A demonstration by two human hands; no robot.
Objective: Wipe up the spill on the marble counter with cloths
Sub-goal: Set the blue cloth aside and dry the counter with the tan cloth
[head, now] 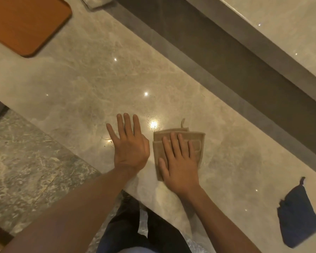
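Note:
A folded tan cloth [199, 141] lies flat on the marble counter [80, 79] near its front edge. My right hand [179, 161] presses down on the cloth with fingers spread flat. My left hand [130, 145] rests flat on the bare marble just left of the cloth, fingers apart, holding nothing. Small dark specks and a wet sheen [151, 117] show on the marble just beyond both hands. A dark blue cloth [297, 216] lies crumpled on the counter at the lower right, apart from both hands.
An orange-brown tray [24, 24] sits at the far left of the counter. A white object [95, 1] is at the top edge. A dark raised ledge [217, 57] runs along the counter's back. Green-grey stone floor [26, 161] lies below the front edge.

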